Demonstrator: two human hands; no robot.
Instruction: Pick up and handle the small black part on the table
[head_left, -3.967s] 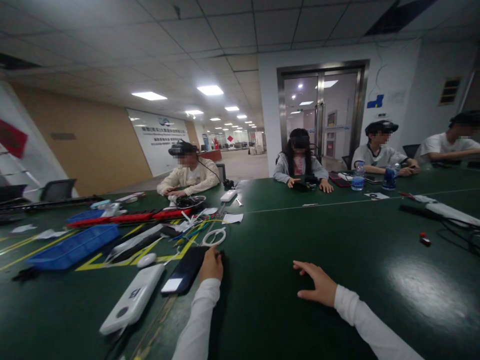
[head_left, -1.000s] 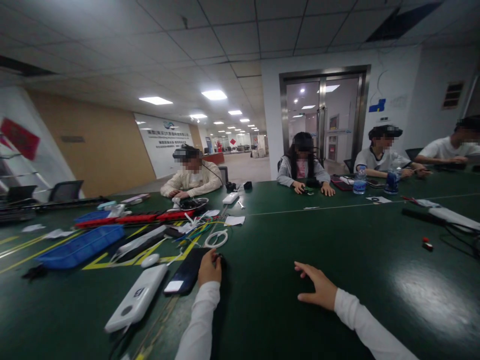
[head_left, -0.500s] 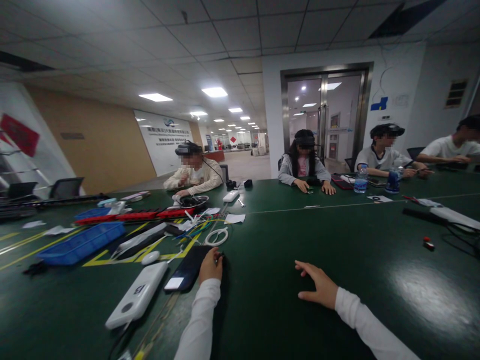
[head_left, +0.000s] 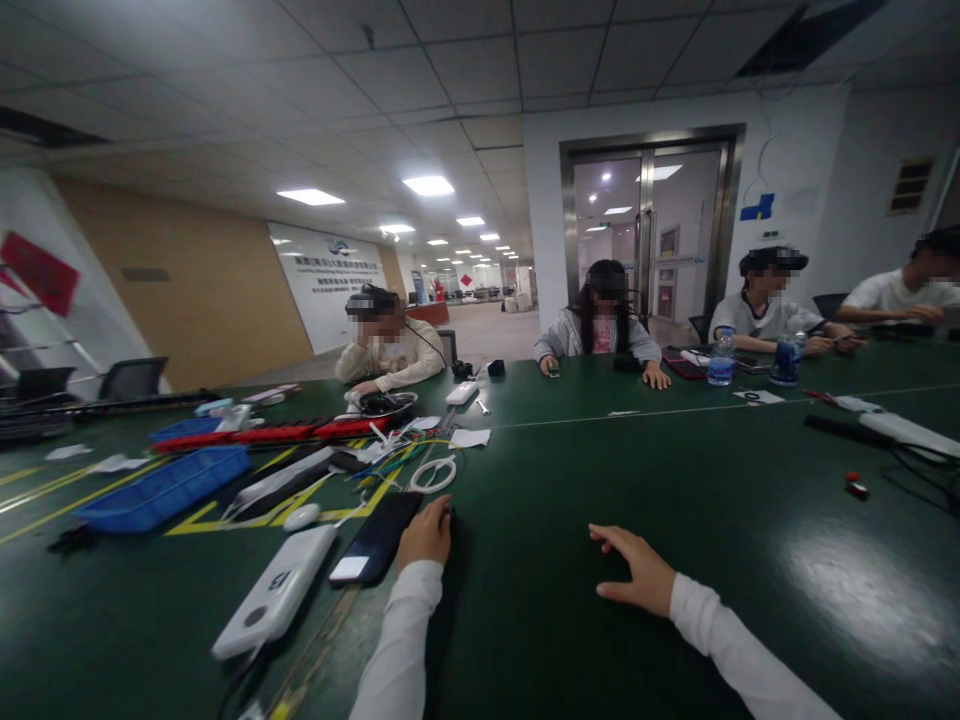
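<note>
My left hand (head_left: 426, 535) is on the dark green table, just right of a black phone (head_left: 384, 530) with a white patch at its near end. Its fingers are curled, and a small dark thing shows at the fingertips, too little of it visible to name. My right hand (head_left: 637, 572) hovers over or rests on the tabletop, fingers apart and pointing left, with nothing in it. Left of the phone lies a white power bank (head_left: 277, 590) with a dark cable at its near end. A white rounded puck (head_left: 301, 517) sits beyond it.
Farther left are a blue tray (head_left: 169, 490), red strips (head_left: 277, 433), and a coiled white cable (head_left: 433, 474) among loose wires. Water bottles (head_left: 721, 358) stand at the far right. A small red-and-black object (head_left: 856, 487) lies to the right. Several people with headsets sit across the table.
My left hand has turned slightly, its back now facing me more. Across the table, one person's hand has moved left with a small object; another person's hand has risen toward the head.
</note>
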